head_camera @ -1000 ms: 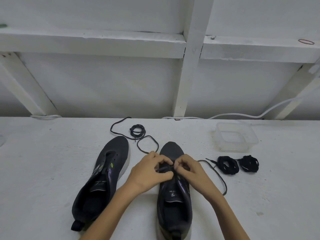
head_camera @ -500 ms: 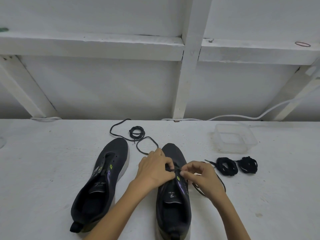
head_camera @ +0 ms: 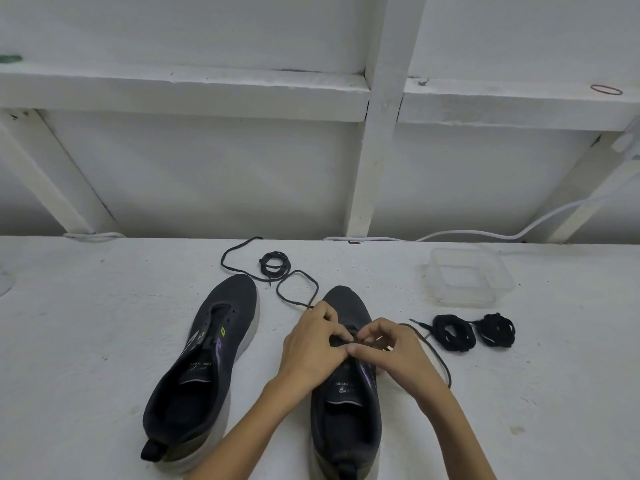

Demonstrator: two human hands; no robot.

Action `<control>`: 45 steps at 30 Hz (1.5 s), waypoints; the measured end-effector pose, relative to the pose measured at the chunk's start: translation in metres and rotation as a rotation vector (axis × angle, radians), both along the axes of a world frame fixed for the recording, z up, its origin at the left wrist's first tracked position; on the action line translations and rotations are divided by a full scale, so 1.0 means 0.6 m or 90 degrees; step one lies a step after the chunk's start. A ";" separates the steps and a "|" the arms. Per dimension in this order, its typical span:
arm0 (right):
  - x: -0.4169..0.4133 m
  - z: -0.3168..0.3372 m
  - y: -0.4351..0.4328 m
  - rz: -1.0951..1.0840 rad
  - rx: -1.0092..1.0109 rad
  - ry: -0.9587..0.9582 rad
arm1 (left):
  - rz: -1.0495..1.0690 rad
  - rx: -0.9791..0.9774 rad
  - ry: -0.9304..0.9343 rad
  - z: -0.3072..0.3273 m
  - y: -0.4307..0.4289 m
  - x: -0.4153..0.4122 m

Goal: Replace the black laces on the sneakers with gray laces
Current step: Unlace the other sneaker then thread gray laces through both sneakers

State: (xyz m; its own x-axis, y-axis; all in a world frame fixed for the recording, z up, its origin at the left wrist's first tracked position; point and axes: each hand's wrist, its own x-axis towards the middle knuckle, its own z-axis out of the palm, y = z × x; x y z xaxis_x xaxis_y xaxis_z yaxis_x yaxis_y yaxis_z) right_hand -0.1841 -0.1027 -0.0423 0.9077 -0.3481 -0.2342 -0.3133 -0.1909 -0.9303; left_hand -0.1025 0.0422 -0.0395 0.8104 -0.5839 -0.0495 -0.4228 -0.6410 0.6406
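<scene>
Right sneaker (head_camera: 346, 410) is flat on the white table (head_camera: 104, 341), toe pointing away, with both hands up at its front eyelets. The left hand (head_camera: 311, 344) has its grip closed, fingers curled and pinching a dark lace (head_camera: 317, 289). The right hand (head_camera: 391, 351) pinches the same lace between thumb and fingertips. One end loops off toward the far edge, the other curves out past the right wrist. The left sneaker (head_camera: 204, 358) sits beside it, not touching. Two black lace bundles (head_camera: 453, 332) lie off to the right, near a clear tub (head_camera: 467, 278).
</scene>
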 end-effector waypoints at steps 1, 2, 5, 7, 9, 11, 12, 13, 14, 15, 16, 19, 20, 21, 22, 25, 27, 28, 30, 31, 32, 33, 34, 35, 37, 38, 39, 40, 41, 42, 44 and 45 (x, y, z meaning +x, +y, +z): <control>0.001 0.000 -0.001 -0.001 0.007 0.008 | 0.005 -0.010 -0.005 -0.002 0.000 -0.002; 0.002 0.001 -0.001 -0.004 0.022 0.018 | 0.015 -0.029 -0.001 -0.003 0.000 -0.003; 0.001 0.004 -0.003 -0.005 0.076 0.029 | 0.086 -0.128 0.055 -0.004 0.005 0.004; -0.001 0.007 -0.002 -0.010 0.082 0.022 | 0.150 -0.240 0.152 -0.007 0.010 0.013; -0.003 0.010 0.005 -0.012 0.062 0.009 | 0.190 -0.352 0.255 -0.003 0.015 0.013; -0.001 0.011 0.013 -0.008 -0.020 -0.020 | 0.165 -0.363 0.253 -0.001 0.018 0.009; 0.001 0.008 0.017 -0.006 -0.082 -0.033 | 0.137 -0.347 0.239 0.000 0.018 0.007; 0.004 0.004 0.020 -0.007 -0.142 -0.046 | 0.112 -0.330 0.220 0.001 0.017 0.006; 0.007 0.002 0.024 -0.012 -0.181 -0.060 | 0.093 -0.317 0.202 0.001 0.017 0.007; 0.010 0.001 0.027 -0.024 -0.190 -0.076 | 0.083 -0.311 0.187 0.002 0.018 0.007; 0.012 0.001 0.029 -0.036 -0.177 -0.088 | 0.082 -0.311 0.179 0.001 0.019 0.008; 0.015 -0.002 0.029 -0.055 -0.087 -0.107 | 0.091 -0.335 0.189 0.003 0.027 0.006; 0.014 -0.002 0.029 -0.056 -0.068 -0.108 | 0.087 -0.339 0.192 0.005 0.029 0.005; 0.014 -0.003 0.030 -0.055 -0.055 -0.108 | 0.081 -0.339 0.193 0.007 0.031 0.005; 0.013 -0.004 0.030 -0.050 -0.047 -0.109 | 0.077 -0.339 0.192 0.008 0.033 0.004; 0.013 -0.002 0.030 -0.045 -0.039 -0.115 | 0.117 -0.379 0.162 0.007 0.033 -0.001; 0.013 0.003 0.031 -0.044 -0.037 -0.119 | 0.155 -0.462 0.160 0.011 0.032 -0.007; 0.013 0.007 0.032 -0.042 -0.034 -0.122 | 0.153 -0.505 0.183 0.015 0.030 -0.010; 0.013 0.012 0.035 -0.045 -0.042 -0.127 | 0.097 -0.557 0.259 0.018 0.025 -0.013; 0.014 0.013 0.037 -0.052 -0.058 -0.130 | 0.055 -0.557 0.296 0.015 0.022 -0.015; 0.014 0.013 0.037 -0.058 -0.080 -0.133 | 0.011 -0.543 0.323 0.010 0.019 -0.016; 0.015 0.012 0.037 -0.064 -0.105 -0.134 | -0.024 -0.517 0.334 0.004 0.017 -0.017; 0.016 0.011 0.037 -0.067 -0.125 -0.133 | -0.049 -0.493 0.333 -0.001 0.016 -0.017; 0.018 0.011 0.036 -0.068 -0.135 -0.129 | -0.060 -0.478 0.326 -0.006 0.016 -0.015; 0.022 0.015 0.036 -0.072 -0.130 -0.124 | -0.066 -0.465 0.322 -0.011 0.017 -0.009; 0.024 0.019 0.036 -0.077 -0.118 -0.127 | -0.072 -0.457 0.322 -0.011 0.017 -0.006; 0.026 0.026 0.037 -0.083 -0.099 -0.134 | -0.078 -0.446 0.317 -0.010 0.015 -0.003; 0.029 0.034 0.038 -0.087 -0.076 -0.144 | -0.083 -0.435 0.307 -0.009 0.014 -0.002; 0.031 0.044 0.039 -0.089 -0.050 -0.157 | -0.084 -0.425 0.295 -0.009 0.012 0.000; 0.034 0.057 0.040 -0.091 -0.024 -0.173 | -0.082 -0.419 0.288 -0.012 0.010 0.001; 0.044 0.086 0.036 -0.101 0.020 -0.214 | -0.077 -0.409 0.284 -0.017 0.008 0.003; 0.051 0.102 0.032 -0.110 0.039 -0.239 | -0.073 -0.406 0.288 -0.019 0.008 0.004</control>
